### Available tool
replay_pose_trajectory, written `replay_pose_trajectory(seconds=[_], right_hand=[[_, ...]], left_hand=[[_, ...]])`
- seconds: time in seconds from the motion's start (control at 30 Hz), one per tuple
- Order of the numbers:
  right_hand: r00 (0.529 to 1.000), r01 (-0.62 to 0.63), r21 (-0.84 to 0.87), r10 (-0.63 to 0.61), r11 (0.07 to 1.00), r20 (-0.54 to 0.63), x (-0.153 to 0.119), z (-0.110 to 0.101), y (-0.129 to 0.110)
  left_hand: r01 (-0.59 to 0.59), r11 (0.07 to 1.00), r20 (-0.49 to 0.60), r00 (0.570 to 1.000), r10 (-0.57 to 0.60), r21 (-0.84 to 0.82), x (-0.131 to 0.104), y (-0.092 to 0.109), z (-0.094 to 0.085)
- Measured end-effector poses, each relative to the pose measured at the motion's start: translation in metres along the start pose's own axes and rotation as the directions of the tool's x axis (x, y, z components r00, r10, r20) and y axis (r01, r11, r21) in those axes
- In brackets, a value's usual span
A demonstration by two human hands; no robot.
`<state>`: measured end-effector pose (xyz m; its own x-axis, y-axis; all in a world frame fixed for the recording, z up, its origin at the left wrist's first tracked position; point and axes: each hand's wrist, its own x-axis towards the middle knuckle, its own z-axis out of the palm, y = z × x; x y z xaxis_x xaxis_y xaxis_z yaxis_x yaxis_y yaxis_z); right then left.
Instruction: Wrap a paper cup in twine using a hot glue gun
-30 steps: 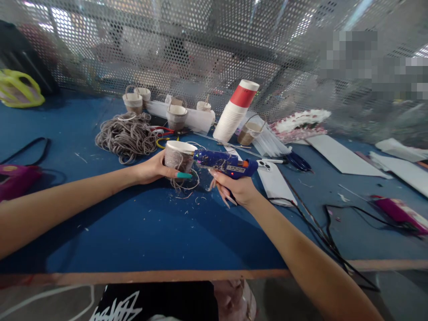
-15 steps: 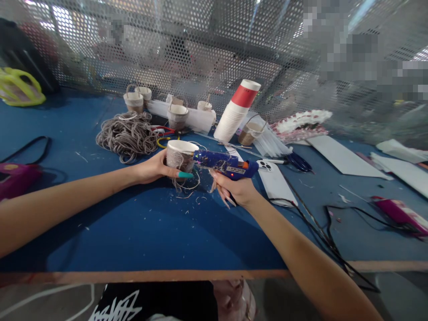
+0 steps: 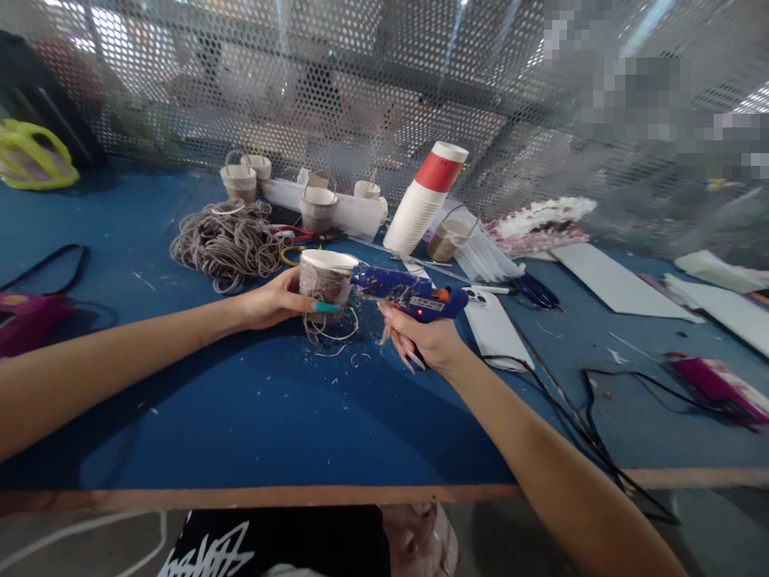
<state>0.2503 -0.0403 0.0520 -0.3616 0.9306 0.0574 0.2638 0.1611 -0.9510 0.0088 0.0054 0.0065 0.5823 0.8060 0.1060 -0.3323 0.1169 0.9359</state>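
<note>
My left hand (image 3: 277, 302) is closed around the left side of a paper cup (image 3: 318, 280) wrapped in grey-brown cord, its thumb with a long teal nail across the front. In my right hand (image 3: 429, 340) is a blue glue gun (image 3: 402, 290), strung with dried glue threads and showing a small orange light. The gun's nozzle points left and meets the cup's right side near the rim; whether it touches cannot be made out. A loose end of cord (image 3: 345, 330) loops under the cup onto the blue table (image 3: 240, 425).
Behind the cup lie a heap of grey cord (image 3: 225, 240), red-handled pliers (image 3: 291, 234) and small cord-wrapped cups with handles (image 3: 318, 208). A leaning stack of paper cups (image 3: 420, 208) stands further right, beside a white phone (image 3: 496, 328). Black cables (image 3: 585, 425) trail over the right table edge.
The cup has turned slightly in my left hand, showing more wrapped cord on its front. The glue gun has shifted slightly right with its nozzle a little higher on the cup.
</note>
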Motion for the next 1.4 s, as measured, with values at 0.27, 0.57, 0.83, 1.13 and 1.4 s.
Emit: replay_pose_trajectory(seconds=[0.27, 0.57, 0.83, 1.13, 1.4], right_hand=[[0.999, 0.002, 0.034, -0.001, 0.999, -0.036, 0.0014, 0.0005, 0.0003], [0.998, 0.005, 0.034, -0.003, 0.999, -0.064, 0.0010, 0.0010, -0.0015], [0.996, 0.001, 0.036, 0.002, 0.999, -0.084, 0.0006, 0.0000, 0.0004], [0.997, 0.022, 0.047, -0.018, 0.999, -0.081, 0.0023, -0.0027, 0.0002], [0.996, 0.026, 0.055, -0.021, 0.998, -0.085, 0.0033, -0.0032, 0.0002]], left_hand=[[-0.028, 0.999, 0.052, 0.998, 0.027, 0.024, -0.0005, -0.0022, -0.0040], [-0.009, 0.998, 0.034, 0.999, 0.008, 0.056, -0.0010, 0.0007, 0.0002], [-0.020, 1.000, 0.063, 0.998, 0.019, 0.022, -0.0004, 0.0006, -0.0021], [-0.004, 0.995, 0.059, 0.998, 0.010, -0.103, -0.0005, 0.0012, -0.0033], [-0.034, 0.995, 0.076, 0.996, 0.041, -0.097, -0.0009, -0.0004, -0.0057]])
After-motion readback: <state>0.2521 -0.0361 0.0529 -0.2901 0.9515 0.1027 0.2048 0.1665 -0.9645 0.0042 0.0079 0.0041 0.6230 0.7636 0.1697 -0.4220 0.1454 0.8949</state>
